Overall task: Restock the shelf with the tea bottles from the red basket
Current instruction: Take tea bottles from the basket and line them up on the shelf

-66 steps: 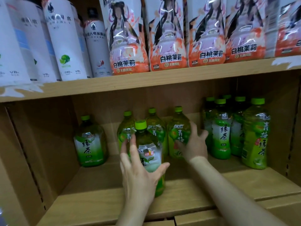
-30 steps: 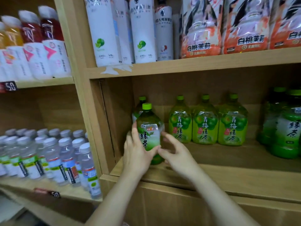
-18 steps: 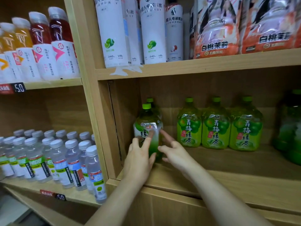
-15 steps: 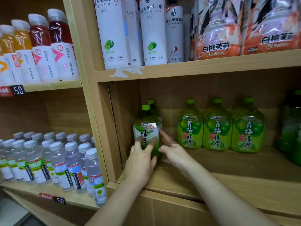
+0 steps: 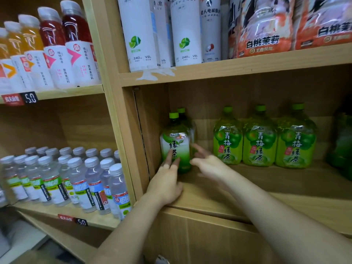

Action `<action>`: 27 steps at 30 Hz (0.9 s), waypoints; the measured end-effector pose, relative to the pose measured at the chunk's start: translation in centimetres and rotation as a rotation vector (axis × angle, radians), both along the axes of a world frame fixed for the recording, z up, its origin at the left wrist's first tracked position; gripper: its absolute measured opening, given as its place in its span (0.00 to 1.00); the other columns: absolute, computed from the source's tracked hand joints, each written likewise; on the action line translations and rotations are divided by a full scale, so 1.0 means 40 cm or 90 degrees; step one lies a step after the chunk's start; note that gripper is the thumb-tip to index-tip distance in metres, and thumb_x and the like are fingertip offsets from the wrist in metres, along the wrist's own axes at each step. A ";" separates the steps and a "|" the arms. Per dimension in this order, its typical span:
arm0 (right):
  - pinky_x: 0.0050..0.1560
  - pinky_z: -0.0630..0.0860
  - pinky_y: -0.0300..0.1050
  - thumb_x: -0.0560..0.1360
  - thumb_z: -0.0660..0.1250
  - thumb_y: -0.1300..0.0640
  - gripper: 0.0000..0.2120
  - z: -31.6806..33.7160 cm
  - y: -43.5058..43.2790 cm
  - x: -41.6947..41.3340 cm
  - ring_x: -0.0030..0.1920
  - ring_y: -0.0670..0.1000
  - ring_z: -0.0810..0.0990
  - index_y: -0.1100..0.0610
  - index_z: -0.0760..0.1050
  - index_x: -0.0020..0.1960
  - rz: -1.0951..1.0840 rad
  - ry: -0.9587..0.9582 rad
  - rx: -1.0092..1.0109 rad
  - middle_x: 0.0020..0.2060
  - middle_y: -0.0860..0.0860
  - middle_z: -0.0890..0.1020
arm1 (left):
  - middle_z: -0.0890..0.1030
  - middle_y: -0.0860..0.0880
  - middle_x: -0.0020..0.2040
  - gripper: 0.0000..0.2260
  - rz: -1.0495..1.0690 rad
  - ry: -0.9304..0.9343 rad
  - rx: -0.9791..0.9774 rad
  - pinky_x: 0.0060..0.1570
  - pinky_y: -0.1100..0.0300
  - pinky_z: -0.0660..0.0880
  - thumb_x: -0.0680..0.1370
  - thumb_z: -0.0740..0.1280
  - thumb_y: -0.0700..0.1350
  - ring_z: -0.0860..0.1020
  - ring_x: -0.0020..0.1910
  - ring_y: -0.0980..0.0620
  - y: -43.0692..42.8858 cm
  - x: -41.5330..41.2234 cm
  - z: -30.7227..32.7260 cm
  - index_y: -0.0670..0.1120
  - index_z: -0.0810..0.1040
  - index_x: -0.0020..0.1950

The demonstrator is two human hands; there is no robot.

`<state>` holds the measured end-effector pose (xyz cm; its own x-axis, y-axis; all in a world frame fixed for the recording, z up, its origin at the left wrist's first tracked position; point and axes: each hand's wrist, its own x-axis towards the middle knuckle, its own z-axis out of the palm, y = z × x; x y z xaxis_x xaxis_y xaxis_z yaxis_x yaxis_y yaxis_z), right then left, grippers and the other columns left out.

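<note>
A green tea bottle (image 5: 176, 141) with a white-green label stands upright on the wooden shelf (image 5: 266, 189), close to the left wall, with a second green-capped bottle (image 5: 182, 111) right behind it. My left hand (image 5: 165, 180) has straight fingers touching the front of the label low down. My right hand (image 5: 207, 162) hovers just right of the bottle with fingers spread and holds nothing. The red basket is out of view.
Three green plum tea bottles (image 5: 260, 138) stand in a row to the right, darker green bottles (image 5: 341, 141) at the far right. White bottles (image 5: 140, 33) and orange packs (image 5: 262, 25) fill the shelf above. Water bottles (image 5: 76, 180) crowd the left bay.
The bottle was moved from mid-shelf to the left wall and set in front of another. Both hands have released their grip; the right hand has drawn back slightly.
</note>
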<state>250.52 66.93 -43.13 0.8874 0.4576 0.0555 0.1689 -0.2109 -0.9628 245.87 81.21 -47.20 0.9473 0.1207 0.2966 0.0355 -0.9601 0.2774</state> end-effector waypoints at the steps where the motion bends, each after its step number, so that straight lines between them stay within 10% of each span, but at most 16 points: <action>1: 0.63 0.74 0.56 0.77 0.62 0.61 0.28 0.007 -0.014 -0.011 0.63 0.57 0.75 0.44 0.62 0.73 -0.027 -0.022 -0.004 0.67 0.53 0.72 | 0.47 0.48 0.79 0.31 -0.002 -0.034 -0.055 0.71 0.55 0.62 0.76 0.63 0.44 0.59 0.75 0.48 0.005 -0.011 0.006 0.49 0.55 0.77; 6: 0.56 0.77 0.55 0.77 0.63 0.64 0.18 0.052 -0.133 -0.094 0.56 0.59 0.80 0.50 0.72 0.64 -0.106 -0.112 0.035 0.56 0.54 0.80 | 0.81 0.50 0.55 0.13 -0.014 -0.300 -0.280 0.58 0.57 0.74 0.77 0.65 0.42 0.79 0.55 0.52 -0.037 -0.081 0.027 0.46 0.78 0.61; 11: 0.53 0.79 0.52 0.76 0.67 0.58 0.14 0.076 -0.294 -0.184 0.49 0.53 0.82 0.46 0.75 0.59 -0.120 -0.284 -0.092 0.49 0.47 0.83 | 0.76 0.55 0.23 0.11 -0.163 -0.279 -0.478 0.30 0.63 0.70 0.78 0.66 0.47 0.73 0.25 0.59 -0.170 -0.128 0.046 0.50 0.81 0.36; 22: 0.53 0.78 0.48 0.74 0.69 0.52 0.15 0.080 -0.703 -0.431 0.47 0.45 0.81 0.50 0.77 0.60 -0.286 -0.345 -0.369 0.44 0.45 0.82 | 0.79 0.53 0.39 0.16 -0.509 -0.080 -0.612 0.41 0.63 0.73 0.76 0.65 0.33 0.76 0.39 0.58 -0.615 -0.179 0.063 0.55 0.78 0.46; 27: 0.52 0.78 0.47 0.74 0.69 0.54 0.10 0.035 -0.933 -0.604 0.47 0.48 0.83 0.50 0.79 0.56 -0.478 -0.273 -0.389 0.45 0.49 0.84 | 0.78 0.51 0.33 0.14 -0.647 0.073 -0.649 0.32 0.66 0.71 0.79 0.60 0.36 0.75 0.30 0.57 -0.894 -0.247 0.009 0.53 0.79 0.43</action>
<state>226.34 29.63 -41.74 0.9149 -0.1440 0.3771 0.0955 -0.8305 -0.5487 236.00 45.43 -46.84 0.7624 -0.4988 0.4123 -0.4613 0.0280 0.8868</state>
